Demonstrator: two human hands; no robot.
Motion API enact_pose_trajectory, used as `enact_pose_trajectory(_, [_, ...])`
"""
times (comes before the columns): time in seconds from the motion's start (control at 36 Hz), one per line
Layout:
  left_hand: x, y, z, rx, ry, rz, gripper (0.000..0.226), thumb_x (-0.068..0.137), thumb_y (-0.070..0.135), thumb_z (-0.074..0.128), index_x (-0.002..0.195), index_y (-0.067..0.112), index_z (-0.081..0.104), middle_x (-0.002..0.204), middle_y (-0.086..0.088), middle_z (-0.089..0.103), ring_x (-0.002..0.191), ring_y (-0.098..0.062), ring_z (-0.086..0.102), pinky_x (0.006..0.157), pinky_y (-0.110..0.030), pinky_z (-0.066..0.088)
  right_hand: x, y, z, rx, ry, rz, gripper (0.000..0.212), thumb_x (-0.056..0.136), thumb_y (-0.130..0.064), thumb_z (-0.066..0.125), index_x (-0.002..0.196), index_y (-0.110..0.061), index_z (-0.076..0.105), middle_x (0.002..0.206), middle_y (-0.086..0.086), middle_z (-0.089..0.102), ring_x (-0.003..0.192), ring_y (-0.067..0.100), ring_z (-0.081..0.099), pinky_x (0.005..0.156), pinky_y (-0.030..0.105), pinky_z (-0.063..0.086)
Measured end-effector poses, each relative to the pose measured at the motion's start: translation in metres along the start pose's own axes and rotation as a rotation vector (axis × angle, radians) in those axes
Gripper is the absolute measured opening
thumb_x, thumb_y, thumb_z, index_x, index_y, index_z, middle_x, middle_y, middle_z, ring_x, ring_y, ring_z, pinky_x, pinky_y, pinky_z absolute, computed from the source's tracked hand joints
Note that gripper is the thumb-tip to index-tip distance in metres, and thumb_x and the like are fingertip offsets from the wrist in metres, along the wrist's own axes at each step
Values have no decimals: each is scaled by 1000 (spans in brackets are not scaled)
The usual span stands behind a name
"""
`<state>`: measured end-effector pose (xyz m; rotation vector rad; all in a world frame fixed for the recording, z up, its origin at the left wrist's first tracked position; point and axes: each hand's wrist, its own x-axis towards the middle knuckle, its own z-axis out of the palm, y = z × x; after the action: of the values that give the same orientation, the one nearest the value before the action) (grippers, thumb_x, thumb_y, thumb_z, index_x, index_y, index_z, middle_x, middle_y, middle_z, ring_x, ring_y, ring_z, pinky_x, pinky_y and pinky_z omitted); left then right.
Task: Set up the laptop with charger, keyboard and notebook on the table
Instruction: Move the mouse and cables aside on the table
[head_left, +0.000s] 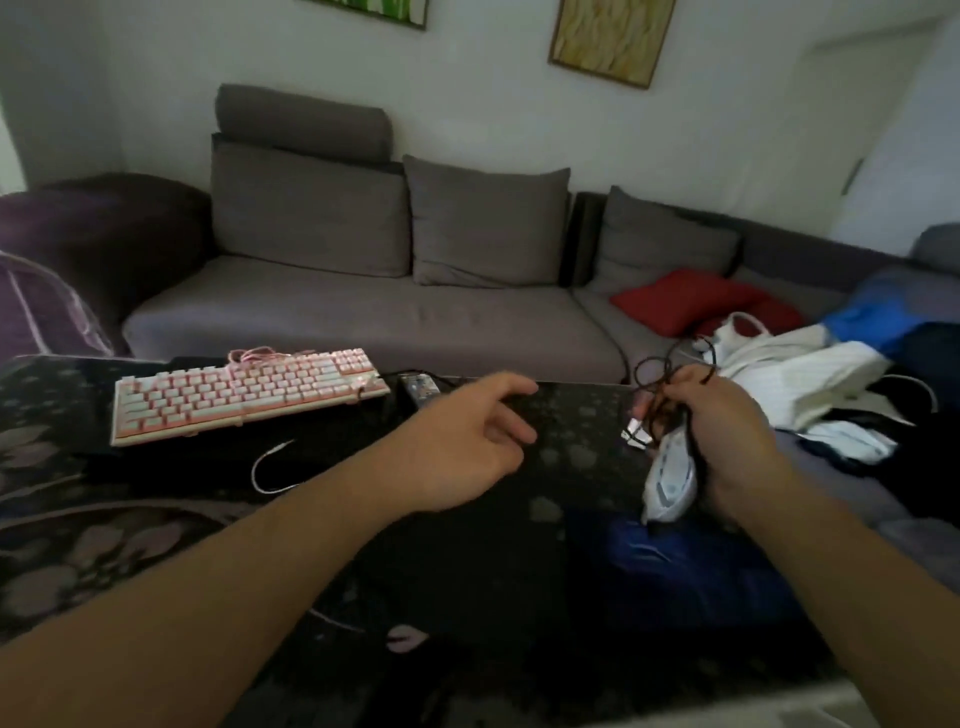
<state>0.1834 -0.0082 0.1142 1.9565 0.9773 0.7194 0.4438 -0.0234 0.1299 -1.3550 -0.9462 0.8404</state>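
Observation:
A pink and white keyboard (244, 395) lies at the far left of the dark floral table (104, 519), its pink cord coiled behind it. My right hand (727, 436) is shut on a white mouse (670, 486) and a bundle of dark cable (670, 384), held above the table's right side. My left hand (467, 441) hovers over the middle of the table, fingers apart, holding nothing. A dark flat slab, possibly the laptop (467, 561), lies under my arms; it is hard to make out. No notebook can be made out.
A small dark device (421, 387) sits right of the keyboard. A thin white cable (265, 467) curls on the table. A blue patterned item (675, 561) lies at front right. Behind is a grey sofa (363, 312) with a red cushion (685, 299) and piled clothes (795, 374).

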Motion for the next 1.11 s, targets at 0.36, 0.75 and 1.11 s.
enact_pose_trajectory(0.36, [-8,-63,23,311,22,-248,31,100,11,61,128,23,59,102,9,71,89,-5,68,69,-17,53,20,120,-85,-1144,-147,203,12,99,-20,56,96,-10,49,100,10,61,89,27,60,66,35,37])
enact_pose_trajectory(0.75, [13,-59,102,250,52,-177,18,95,19,64,92,36,67,86,11,72,78,-2,68,69,-18,48,-20,147,-100,-1320,42,-25,32,99,-50,55,105,-19,58,111,5,57,103,31,59,88,44,52])
enact_pose_trajectory(1.11, [119,-53,226,614,-317,-135,75,77,63,74,139,29,49,140,2,47,136,-30,42,112,-46,40,-21,138,-114,-1382,-173,-166,12,99,-16,56,105,-20,46,108,4,67,98,30,66,70,36,41])
